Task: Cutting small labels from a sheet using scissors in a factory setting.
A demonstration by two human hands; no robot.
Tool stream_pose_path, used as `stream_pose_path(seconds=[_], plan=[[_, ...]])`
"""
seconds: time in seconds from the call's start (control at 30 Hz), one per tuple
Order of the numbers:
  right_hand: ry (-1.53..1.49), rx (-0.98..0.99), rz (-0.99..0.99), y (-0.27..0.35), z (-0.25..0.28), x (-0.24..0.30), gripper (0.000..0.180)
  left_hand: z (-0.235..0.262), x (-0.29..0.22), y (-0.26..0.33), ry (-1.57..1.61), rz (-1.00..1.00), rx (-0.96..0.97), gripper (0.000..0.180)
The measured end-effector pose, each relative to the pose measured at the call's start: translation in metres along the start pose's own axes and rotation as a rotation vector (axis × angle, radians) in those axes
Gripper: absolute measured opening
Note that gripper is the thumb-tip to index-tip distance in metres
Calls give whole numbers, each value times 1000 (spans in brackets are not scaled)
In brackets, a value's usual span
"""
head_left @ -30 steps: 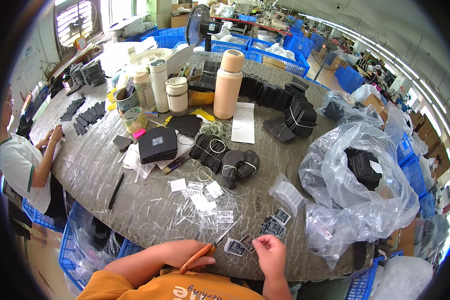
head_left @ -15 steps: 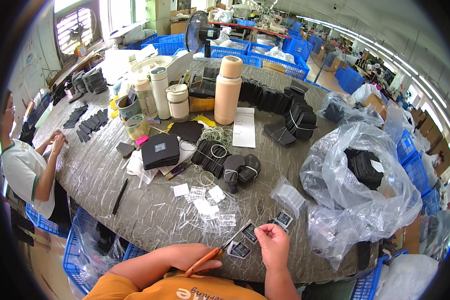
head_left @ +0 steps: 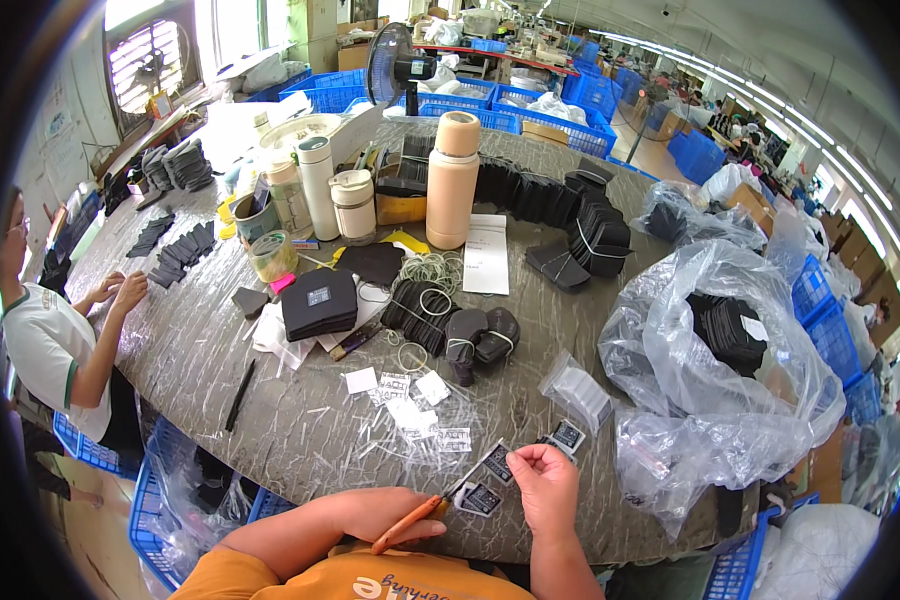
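Note:
My left hand [head_left: 390, 515] is closed around orange-handled scissors [head_left: 408, 524] at the table's near edge, their dark tip pointing up and right. My right hand [head_left: 545, 485] pinches a small black printed label [head_left: 498, 463] between thumb and fingertips, close to the scissors' tip. A second black label [head_left: 481, 499] with a white border lies just below it. Beyond my right hand lie more black labels [head_left: 568, 435], partly overlapping. White printed slips and thin trimmings [head_left: 410, 412] are scattered on the table ahead of my hands.
A clear plastic bag [head_left: 660, 370] with black pieces stands at right, near a small clear packet [head_left: 577, 392]. Banded black pads [head_left: 420, 315], a pad stack [head_left: 318, 303] and a peach bottle [head_left: 453, 185] stand ahead. A co-worker [head_left: 55, 330] works at left.
The co-worker's hands have moved apart and toward the dark strips. My own hands, the scissors and the pinched label show almost no movement.

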State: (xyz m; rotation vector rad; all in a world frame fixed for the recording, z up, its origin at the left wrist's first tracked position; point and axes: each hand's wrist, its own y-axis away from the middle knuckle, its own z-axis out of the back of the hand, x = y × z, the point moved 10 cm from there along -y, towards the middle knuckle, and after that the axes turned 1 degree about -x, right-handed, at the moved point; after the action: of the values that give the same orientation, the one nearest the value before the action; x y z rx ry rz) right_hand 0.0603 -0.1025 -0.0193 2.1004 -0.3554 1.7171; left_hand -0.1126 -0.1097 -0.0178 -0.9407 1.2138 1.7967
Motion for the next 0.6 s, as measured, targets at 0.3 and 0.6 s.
stream_pose_path(seconds=[0.3, 0.6], plan=[[-17, 18, 2, -2, 0, -2, 8, 3, -4, 0, -80, -11, -21, 50], [-52, 33, -78, -2, 0, -5, 8, 1, -6, 1, 1, -44, -7, 46]])
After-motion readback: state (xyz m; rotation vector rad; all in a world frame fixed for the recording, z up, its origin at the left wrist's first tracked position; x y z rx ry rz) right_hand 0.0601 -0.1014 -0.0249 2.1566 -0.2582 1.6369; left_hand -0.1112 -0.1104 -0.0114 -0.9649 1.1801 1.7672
